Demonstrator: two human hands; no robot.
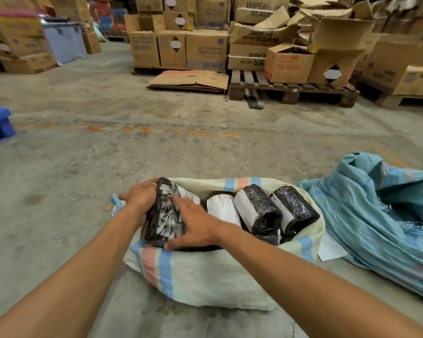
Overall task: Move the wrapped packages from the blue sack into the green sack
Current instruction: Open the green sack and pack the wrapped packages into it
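Placing step in hand, by the look of it: a black plastic-wrapped package with a white paper label [165, 215] held at the left end of the pale green woven sack with blue and pink stripes [195, 279], half over its rim. Left hand [142, 195] curled round the package's far left side, grasping it; right hand [193, 223] laid on its near right flank, fingers fairly straight, pressing rather than clenching. Just right of the right hand, inside the same sack, three more black wrapped packages [257, 211] standing close together. Further right, well apart from both hands, the crumpled light blue woven sack [376, 215] lying on the concrete floor [83, 167], contents not visible. Next move, likely: lowering the held package beside the others, releasing both hands, then reaching right to the blue sack.
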